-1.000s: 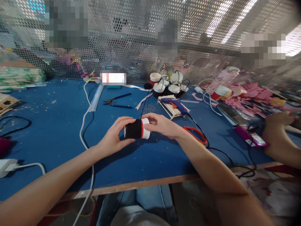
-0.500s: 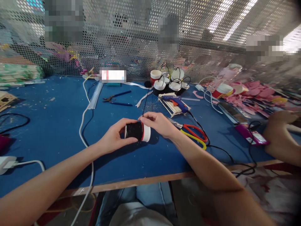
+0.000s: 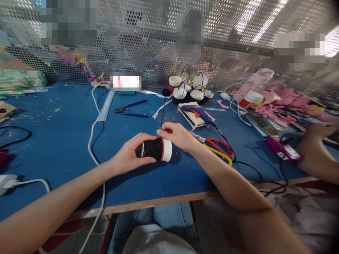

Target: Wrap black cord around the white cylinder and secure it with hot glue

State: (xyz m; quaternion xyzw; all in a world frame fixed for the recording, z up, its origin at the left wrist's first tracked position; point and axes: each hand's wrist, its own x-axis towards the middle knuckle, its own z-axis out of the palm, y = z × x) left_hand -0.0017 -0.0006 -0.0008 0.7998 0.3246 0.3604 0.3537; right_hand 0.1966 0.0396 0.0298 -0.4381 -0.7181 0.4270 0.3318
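My left hand (image 3: 129, 155) grips a small paper cup (image 3: 156, 149) lying on its side above the blue table (image 3: 66, 148). The cup is wound in black cord, with a red band and a white rim facing right. My right hand (image 3: 178, 136) pinches the black cord (image 3: 162, 113) at the cup's top edge. From there the cord runs up the table to a small black spool (image 3: 166, 92).
Red and yellow scissors (image 3: 215, 146) lie just right of my hands. A blue glue gun (image 3: 198, 113) rests on wooden sticks, with several finished cups (image 3: 190, 91) behind it. Pliers (image 3: 130, 108) and a white cable (image 3: 92, 137) lie to the left. Another person's hand (image 3: 316, 150) works at the right edge.
My right hand moved from the cup's rim up to its top edge and pinched the cord. The cup shifted slightly right, uncovering the scissors.
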